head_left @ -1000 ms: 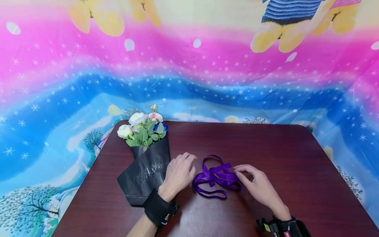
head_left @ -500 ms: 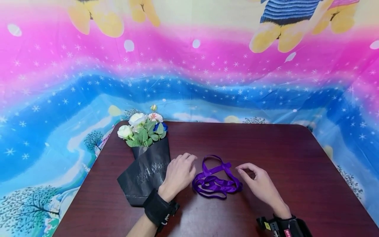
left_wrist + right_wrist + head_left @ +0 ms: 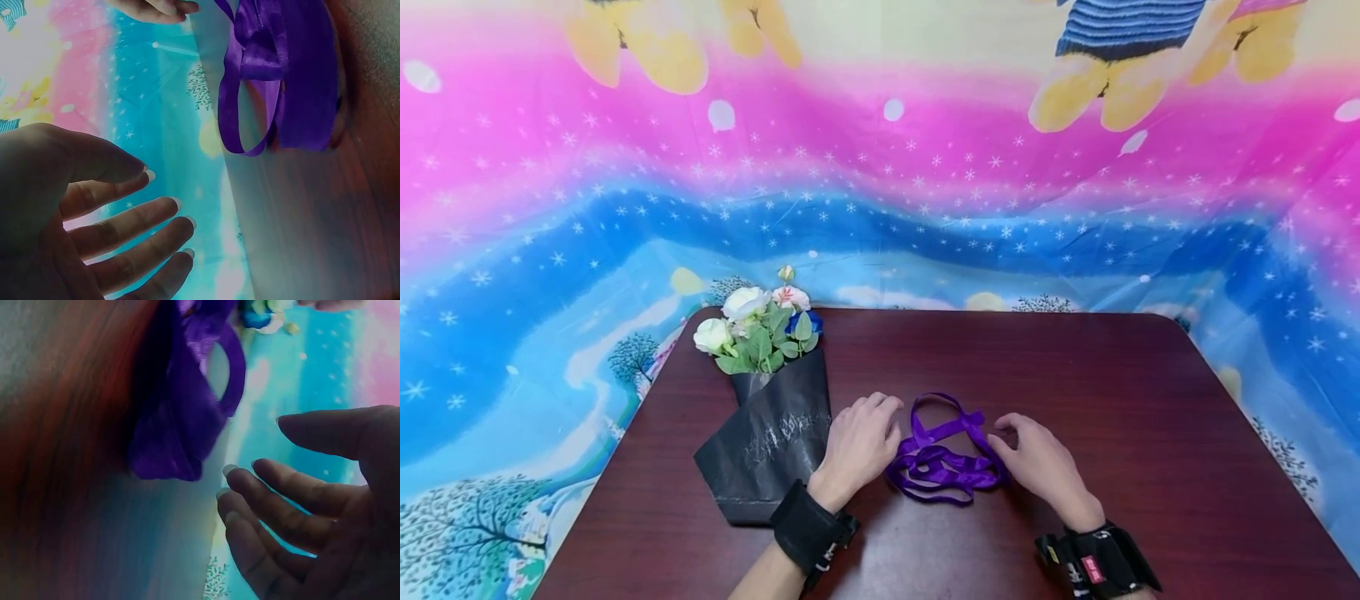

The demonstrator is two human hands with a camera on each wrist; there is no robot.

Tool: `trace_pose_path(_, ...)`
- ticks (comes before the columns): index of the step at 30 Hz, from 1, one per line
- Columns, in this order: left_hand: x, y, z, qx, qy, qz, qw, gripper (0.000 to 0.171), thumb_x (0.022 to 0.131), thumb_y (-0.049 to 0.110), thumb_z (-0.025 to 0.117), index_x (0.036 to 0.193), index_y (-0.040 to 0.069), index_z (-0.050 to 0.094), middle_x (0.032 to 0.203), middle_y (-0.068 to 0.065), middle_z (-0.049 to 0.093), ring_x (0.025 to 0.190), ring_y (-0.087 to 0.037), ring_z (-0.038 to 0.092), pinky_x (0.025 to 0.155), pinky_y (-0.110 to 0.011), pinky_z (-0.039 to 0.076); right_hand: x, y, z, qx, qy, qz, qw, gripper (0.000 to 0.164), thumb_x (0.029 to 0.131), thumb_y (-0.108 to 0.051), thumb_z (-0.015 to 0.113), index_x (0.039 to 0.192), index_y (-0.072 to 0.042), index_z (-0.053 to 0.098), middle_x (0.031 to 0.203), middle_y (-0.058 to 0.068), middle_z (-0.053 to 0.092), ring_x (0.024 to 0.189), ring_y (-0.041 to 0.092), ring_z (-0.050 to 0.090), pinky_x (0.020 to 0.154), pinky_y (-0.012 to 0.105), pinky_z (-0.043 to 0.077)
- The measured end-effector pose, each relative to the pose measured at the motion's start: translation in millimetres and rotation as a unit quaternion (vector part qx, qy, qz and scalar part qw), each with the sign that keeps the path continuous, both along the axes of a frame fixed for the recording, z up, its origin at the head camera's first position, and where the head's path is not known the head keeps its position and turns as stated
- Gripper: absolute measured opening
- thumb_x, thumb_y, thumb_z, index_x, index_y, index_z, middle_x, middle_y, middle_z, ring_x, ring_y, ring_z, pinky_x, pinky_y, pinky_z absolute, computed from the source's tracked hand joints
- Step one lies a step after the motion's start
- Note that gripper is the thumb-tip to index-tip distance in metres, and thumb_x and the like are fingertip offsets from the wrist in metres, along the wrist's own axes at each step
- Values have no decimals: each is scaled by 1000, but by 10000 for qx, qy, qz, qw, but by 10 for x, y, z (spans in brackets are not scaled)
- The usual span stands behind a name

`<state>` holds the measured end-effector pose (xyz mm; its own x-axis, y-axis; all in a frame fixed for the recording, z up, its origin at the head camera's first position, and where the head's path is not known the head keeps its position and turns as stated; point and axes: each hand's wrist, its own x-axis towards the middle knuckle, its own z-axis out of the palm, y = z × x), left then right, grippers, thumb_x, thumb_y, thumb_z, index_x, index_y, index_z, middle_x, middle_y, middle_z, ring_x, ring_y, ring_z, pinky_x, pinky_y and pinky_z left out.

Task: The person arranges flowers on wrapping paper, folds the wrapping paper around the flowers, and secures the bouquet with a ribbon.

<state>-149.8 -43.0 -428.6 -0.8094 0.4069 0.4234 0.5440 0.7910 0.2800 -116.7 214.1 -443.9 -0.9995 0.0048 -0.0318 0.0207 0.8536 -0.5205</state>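
A loosely looped purple ribbon [image 3: 951,467] lies on the table between the two hands. My left hand [image 3: 861,437] is at its left side, palm turned toward it. In the left wrist view the relaxed fingers [image 3: 134,262] are spread a little and hold nothing, with the ribbon [image 3: 306,75] beyond them. My right hand [image 3: 1037,458] is at the ribbon's right edge, fingertips close to the loops. The right wrist view has its thumb and fingers [image 3: 300,519] apart and loosely bent, nothing between them, beside the ribbon [image 3: 175,425].
Left of the left hand, a bouquet lies in black wrapping paper [image 3: 767,442], with white, pink and blue flowers [image 3: 747,304] and green leaves. The dark reddish-brown table [image 3: 1075,375] has rounded far corners. A printed cloth backdrop [image 3: 880,167] hangs behind it.
The right hand has let go of the ribbon's upper part, which has dropped into the pile. That hand then shifted left, its thumb and fingers parting. The left hand has barely moved.
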Motion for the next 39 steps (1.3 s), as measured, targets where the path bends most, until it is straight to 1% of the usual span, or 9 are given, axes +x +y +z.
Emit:
trace_pose_path(5, -12, -8, -43, -30, -84, 51, 9999, 20, 83, 11, 62, 101, 14, 71, 95, 0, 66, 81, -21, 63, 61, -37, 50, -117, -118, -79, 454, -247, 131, 9986, 38, 85, -36, 70, 106, -6, 65, 90, 3, 60, 79, 19, 56, 62, 39, 46)
trace_pose_path(9, -22, -8, -53, -7, -47, 81, 10000, 20, 82, 11, 62, 100, 14, 71, 95, 0, 66, 81, -21, 63, 62, -38, 50, -190, -191, -120, 824, -558, 197, 9948, 38, 81, -35, 72, 98, -4, 60, 87, 7, 52, 74, 24, 52, 59, 40, 44)
trace_pose_path(14, -4, -7, -57, -9, -16, 45, 10000, 20, 82, 11, 64, 100, 13, 71, 95, 0, 66, 81, -21, 63, 62, -37, 50, -226, -223, -164, 1025, -691, 149, 9922, 23, 82, -20, 68, 87, -2, 54, 81, 10, 49, 68, 27, 52, 57, 43, 44)
trace_pose_path(18, 8, -15, -74, -32, -25, 86, 10000, 20, 81, 12, 64, 100, 14, 71, 95, 0, 67, 81, -21, 63, 62, -37, 50, -237, -230, -205, 1115, -470, 295, 9922, 8, 86, -9, 62, 84, -3, 57, 78, 8, 54, 69, 27, 58, 56, 45, 46)
trace_pose_path(21, 8, -27, -91, -23, -19, 95, 10000, 20, 82, 12, 64, 100, 14, 71, 94, 0, 67, 81, -21, 63, 62, -37, 50, -235, -224, -223, 1099, -353, 326, 9928, 5, 87, -7, 61, 83, -6, 59, 78, 5, 57, 72, 26, 60, 57, 45, 47)
trace_pose_path(27, -3, -62, -107, 28, 31, 123, 9999, 19, 81, 12, 64, 99, 15, 71, 94, 1, 66, 80, -21, 63, 61, -37, 50, -245, -206, -165, 618, -285, 96, 9976, 4, 89, -12, 61, 92, -11, 63, 87, 1, 58, 73, 18, 56, 56, 40, 45)
trace_pose_path(32, -3, -70, -68, 104, 104, 156, 9998, 20, 80, 11, 65, 98, 15, 71, 94, 0, 66, 80, -21, 63, 61, -38, 50, -266, -175, -31, -77, 141, 66, 9998, 9, 91, -14, 61, 98, -10, 62, 87, 1, 60, 70, 15, 53, 56, 34, 41)
trace_pose_path(36, 3, -62, -23, 166, 135, 112, 9997, 22, 80, 11, 65, 102, 14, 70, 96, -1, 66, 81, -22, 63, 62, -38, 50, -270, -171, 115, -920, 511, 239, 9942, 9, 93, -12, 58, 101, -7, 59, 87, 3, 65, 72, 16, 59, 61, 32, 44)
trace_pose_path(39, 14, -45, 28, 204, 126, 93, 9997, 28, 81, 13, 66, 108, 14, 68, 100, -1, 66, 83, -22, 63, 62, -38, 50, -262, -191, 260, -1309, 732, 354, 9881, 9, 93, -11, 59, 102, -8, 58, 86, 2, 66, 73, 15, 61, 63, 30, 45)
